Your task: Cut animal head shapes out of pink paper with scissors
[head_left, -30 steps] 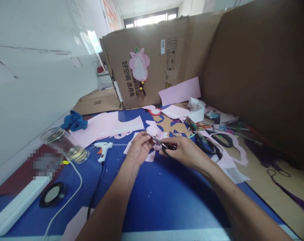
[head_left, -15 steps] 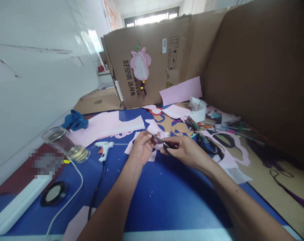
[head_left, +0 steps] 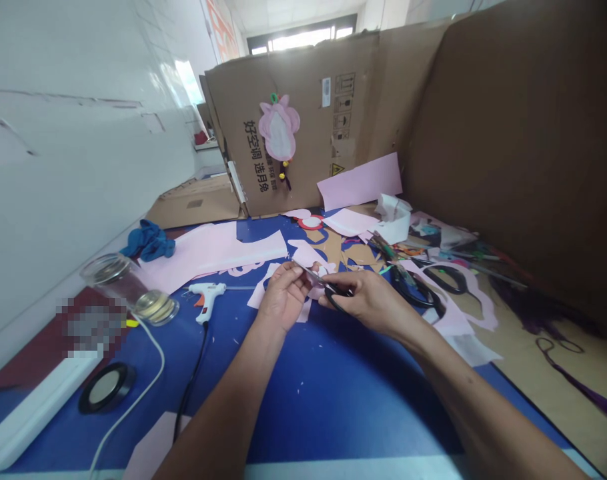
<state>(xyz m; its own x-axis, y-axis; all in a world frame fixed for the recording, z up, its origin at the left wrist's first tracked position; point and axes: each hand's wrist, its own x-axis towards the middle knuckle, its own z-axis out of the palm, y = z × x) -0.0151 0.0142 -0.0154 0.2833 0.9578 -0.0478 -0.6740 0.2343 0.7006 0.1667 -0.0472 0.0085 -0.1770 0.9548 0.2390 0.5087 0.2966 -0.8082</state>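
Note:
Black-handled scissors (head_left: 338,297) are in my right hand (head_left: 371,300), fingers through the handles and blades pointing up and left. Just beside them, my left hand (head_left: 285,293) is closed in a pinch at the blades. A small pale pink piece (head_left: 313,291) shows there, partly hidden by the fingers and scissors. Behind the hands lie pink cutouts (head_left: 306,253) on the blue table. A white glue gun (head_left: 208,298) rests to the left of my left hand, its black cord running toward me.
A large pink sheet (head_left: 198,250), a blue cloth (head_left: 148,240), a glass jar (head_left: 113,273) and a tape roll (head_left: 106,388) lie left. Cardboard (head_left: 313,133) stands behind with a pink ornament (head_left: 279,130). Pink offcuts (head_left: 448,320), tools and purple tassels (head_left: 526,307) crowd the right.
The hands stay in nearly the same place, with the scissors at the left fingertips. The whole view has shifted very slightly.

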